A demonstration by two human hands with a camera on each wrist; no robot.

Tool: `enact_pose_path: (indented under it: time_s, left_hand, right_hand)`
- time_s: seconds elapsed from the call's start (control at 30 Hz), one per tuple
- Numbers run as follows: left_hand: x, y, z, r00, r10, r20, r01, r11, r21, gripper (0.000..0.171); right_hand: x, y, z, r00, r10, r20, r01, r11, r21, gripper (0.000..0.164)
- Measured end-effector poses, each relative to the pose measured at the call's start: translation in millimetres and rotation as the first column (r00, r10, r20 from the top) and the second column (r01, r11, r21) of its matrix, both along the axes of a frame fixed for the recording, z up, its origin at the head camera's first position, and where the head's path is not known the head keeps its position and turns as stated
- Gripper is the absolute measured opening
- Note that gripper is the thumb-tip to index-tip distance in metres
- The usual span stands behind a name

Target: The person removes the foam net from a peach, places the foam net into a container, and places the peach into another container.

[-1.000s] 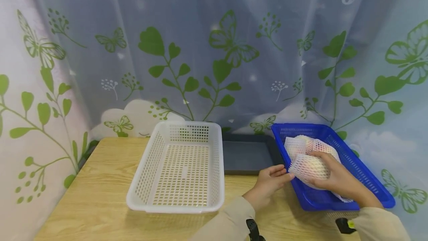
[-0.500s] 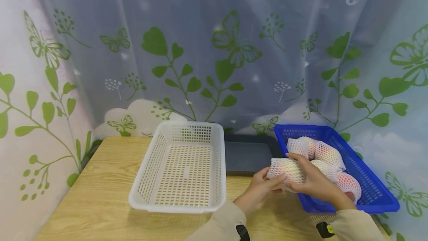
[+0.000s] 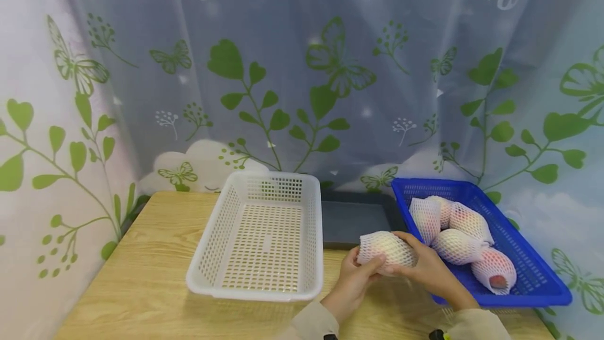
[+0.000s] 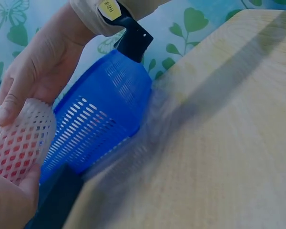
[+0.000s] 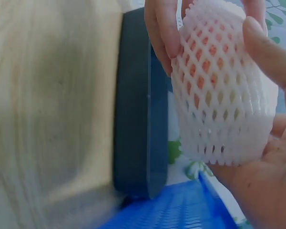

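Note:
Both hands hold a fruit in a white foam net (image 3: 387,252) over the table, just in front of a dark tray. The left hand (image 3: 351,282) grips its left end, thumb on the near side. Around the right end curls the right hand (image 3: 428,273). Red and yellow skin shows through the mesh of the netted fruit (image 5: 219,90) in the right wrist view; its exact kind is hidden. Several more netted fruits (image 3: 456,246) lie in the blue basket (image 3: 542,272) to the right, one with reddish skin bare at its end.
A white perforated basket (image 3: 313,235) with nothing in it stands left of the hands. Behind them, between the baskets, sits the dark grey tray (image 3: 354,222). The wooden table (image 3: 141,277) is backed by a patterned curtain (image 3: 283,67).
The right hand has lifted the netted fruit out of the blue basket and brought it left and nearer. The left hand has left the basket's rim and taken hold of the fruit too.

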State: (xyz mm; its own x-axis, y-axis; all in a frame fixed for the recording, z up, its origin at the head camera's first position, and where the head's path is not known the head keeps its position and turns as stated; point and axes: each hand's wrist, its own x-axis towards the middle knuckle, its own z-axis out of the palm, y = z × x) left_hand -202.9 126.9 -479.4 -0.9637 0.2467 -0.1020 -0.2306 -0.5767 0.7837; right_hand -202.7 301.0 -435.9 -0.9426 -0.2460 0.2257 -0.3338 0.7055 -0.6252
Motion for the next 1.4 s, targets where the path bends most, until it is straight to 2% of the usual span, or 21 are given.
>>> enact_pose_path:
  time_s: [0.17, 0.3, 0.37, 0.43, 0.5, 0.6, 0.7, 0.8, 0.9, 0.97, 1.07, 1.13, 1.23, 1.4]
  left_hand:
    - [5.5, -5.6, -10.8, 0.999, 0.045, 0.029, -0.045, 0.999, 0.003, 0.062]
    - [5.3, -8.7, -18.5, 0.995, 0.092, 0.036, -0.09, 0.995, -0.044, 0.06]
    - [4.6, -10.2, -22.0, 0.992, 0.124, 0.025, -0.121, 0.987, -0.105, 0.06]
    - [3.9, -11.5, -25.6, 0.988, 0.153, 0.007, -0.149, 0.973, -0.178, 0.058]
    - [3.5, -12.5, -28.7, 0.983, 0.182, -0.015, -0.179, 0.947, -0.268, 0.057]
    - [2.8, -13.9, -33.7, 0.977, 0.207, -0.045, -0.209, 0.912, -0.352, 0.054]
    - [1.7, -14.5, -37.6, 0.975, 0.215, -0.062, -0.222, 0.894, -0.389, 0.053]
    - [0.5, -14.4, -39.2, 0.972, 0.222, -0.073, -0.232, 0.885, -0.405, 0.052]
    - [-1.7, -13.3, -40.9, 0.965, 0.252, -0.076, -0.26, 0.868, -0.424, 0.05]
    - [-3.3, -12.5, -41.5, 0.956, 0.278, -0.089, -0.288, 0.845, -0.45, 0.05]
    - [-5.8, -11.1, -43.3, 0.94, 0.325, -0.106, -0.333, 0.799, -0.5, 0.053]
    - [-6.6, -10.6, -43.4, 0.934, 0.338, -0.115, -0.346, 0.779, -0.523, 0.054]
    - [-7.4, -10.5, -44.2, 0.935, 0.336, -0.111, -0.341, 0.773, -0.534, 0.052]
    - [-8.4, -10.3, -44.3, 0.937, 0.329, -0.116, -0.339, 0.778, -0.53, 0.048]
  right_hand:
    - [1.9, -10.3, -17.8, 0.995, 0.061, -0.078, -0.062, 0.998, 0.0, 0.077]
    - [0.6, -16.1, -33.9, 0.996, 0.038, -0.086, -0.039, 0.999, -0.017, 0.075]
    - [-1.2, -17.6, -41.6, 0.997, 0.026, -0.069, -0.029, 0.999, -0.042, 0.075]
    - [-3.0, -18.6, -47.9, 0.999, 0.022, -0.042, -0.025, 0.998, -0.066, 0.075]
    - [-4.8, -19.5, -52.3, 0.999, 0.026, -0.02, -0.027, 0.996, -0.081, 0.075]
    - [-7.8, -21.5, -55.5, 0.999, 0.04, 0.013, -0.038, 0.995, -0.088, 0.075]
    - [-11.4, -22.7, -57.0, 0.998, 0.043, 0.038, -0.041, 0.996, -0.075, 0.075]
    - [-16.2, -22.2, -58.8, 0.998, 0.052, 0.039, -0.05, 0.998, -0.04, 0.075]
    - [-20.5, -21.3, -60.4, 0.997, 0.068, 0.045, -0.067, 0.998, -0.016, 0.076]
    - [-21.8, -21.0, -61.1, 0.995, 0.081, 0.065, -0.08, 0.997, -0.016, 0.077]
    - [-22.0, -21.6, -61.2, 0.993, 0.08, 0.091, -0.078, 0.997, -0.026, 0.074]
    - [-21.5, -22.6, -61.0, 0.993, 0.073, 0.089, -0.071, 0.997, -0.027, 0.071]
    - [-21.9, -24.0, -61.0, 0.996, 0.07, 0.058, -0.068, 0.997, -0.031, 0.066]
    - [-24.6, -24.6, -61.0, 0.997, 0.071, 0.025, -0.07, 0.997, -0.039, 0.063]
